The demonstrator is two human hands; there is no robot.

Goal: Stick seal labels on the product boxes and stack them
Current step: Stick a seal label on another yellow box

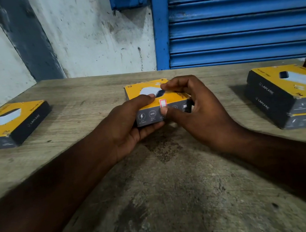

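Wooden table, four yellow boxes, two hands

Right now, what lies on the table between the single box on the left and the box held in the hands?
Nothing: in the head view, only bare table separates the left box from the held box.

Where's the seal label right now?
Head view, centre: the seal label wraps the near top edge of the held box, above the thumb of the right hand, with the left hand gripping its left end.
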